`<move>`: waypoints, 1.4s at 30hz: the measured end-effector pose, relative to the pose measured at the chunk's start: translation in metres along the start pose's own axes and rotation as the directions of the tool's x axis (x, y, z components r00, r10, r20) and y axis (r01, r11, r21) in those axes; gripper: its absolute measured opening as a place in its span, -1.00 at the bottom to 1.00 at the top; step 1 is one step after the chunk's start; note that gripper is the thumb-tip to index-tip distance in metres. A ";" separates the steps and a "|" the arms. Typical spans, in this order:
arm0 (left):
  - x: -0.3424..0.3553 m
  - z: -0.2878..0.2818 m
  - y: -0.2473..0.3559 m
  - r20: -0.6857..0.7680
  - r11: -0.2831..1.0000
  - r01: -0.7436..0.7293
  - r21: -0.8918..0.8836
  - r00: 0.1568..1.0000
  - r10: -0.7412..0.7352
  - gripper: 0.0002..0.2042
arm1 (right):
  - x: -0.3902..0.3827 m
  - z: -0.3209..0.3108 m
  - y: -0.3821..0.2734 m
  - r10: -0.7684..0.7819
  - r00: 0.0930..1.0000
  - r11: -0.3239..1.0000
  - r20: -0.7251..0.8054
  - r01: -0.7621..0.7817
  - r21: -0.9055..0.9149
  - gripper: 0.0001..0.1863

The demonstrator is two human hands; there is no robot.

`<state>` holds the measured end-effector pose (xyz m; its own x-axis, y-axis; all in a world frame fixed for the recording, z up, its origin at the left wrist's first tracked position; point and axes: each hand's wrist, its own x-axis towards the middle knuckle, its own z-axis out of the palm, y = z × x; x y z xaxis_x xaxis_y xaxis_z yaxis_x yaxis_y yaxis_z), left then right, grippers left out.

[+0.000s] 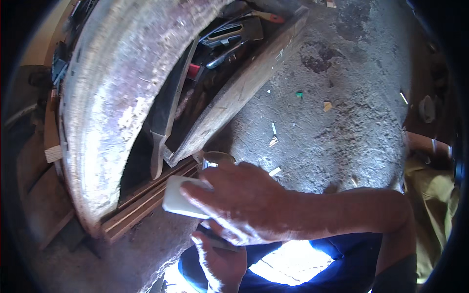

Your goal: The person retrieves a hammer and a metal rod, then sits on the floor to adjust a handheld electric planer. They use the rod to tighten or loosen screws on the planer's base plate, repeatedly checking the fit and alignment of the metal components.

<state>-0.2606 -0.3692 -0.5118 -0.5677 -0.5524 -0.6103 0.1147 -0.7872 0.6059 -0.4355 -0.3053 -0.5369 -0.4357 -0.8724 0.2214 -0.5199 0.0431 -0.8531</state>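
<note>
Fingers of the right hand (242, 198) pinch a white block (177, 200) near the box (238, 95); of the left hand (223, 263), I can't tell. Floor (337, 132) spreads past the box's edge.

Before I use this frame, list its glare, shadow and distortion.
Head view: glare blows out the bright patch below the right forearm; shadow darkens the inside of the wooden box; the long pale surface bows, probably from the fisheye; the corners are black; the right hand and white block are discernible.
</note>
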 end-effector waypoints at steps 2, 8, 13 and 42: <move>0.011 -0.004 -0.006 -0.002 0.979 -0.150 0.141 0.988 0.152 -0.36 | 0.007 0.014 0.006 -0.133 0.986 0.991 -0.099 0.134 0.001 -0.47; 0.024 0.003 -0.009 -0.061 0.971 -0.208 0.121 0.974 0.216 -0.34 | 0.003 0.027 0.020 -0.301 0.953 0.953 -0.012 0.302 0.030 -0.18; 0.029 0.012 -0.007 -0.080 0.972 -0.209 0.107 0.973 0.218 -0.39 | 0.008 0.025 0.030 -0.378 0.926 0.920 -0.020 0.377 0.107 -0.28; -0.002 -0.057 -0.049 -0.068 0.985 0.115 0.131 0.992 -0.107 -0.53 | 0.135 0.042 0.142 -0.057 0.995 0.780 -0.076 -0.003 -0.626 -0.34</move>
<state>-0.2188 -0.3451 -0.5698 -0.5199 -0.4822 -0.7051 -0.0593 -0.8031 0.5929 -0.5376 -0.4370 -0.6483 -0.4598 -0.8340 0.3049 -0.8640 0.3409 -0.3706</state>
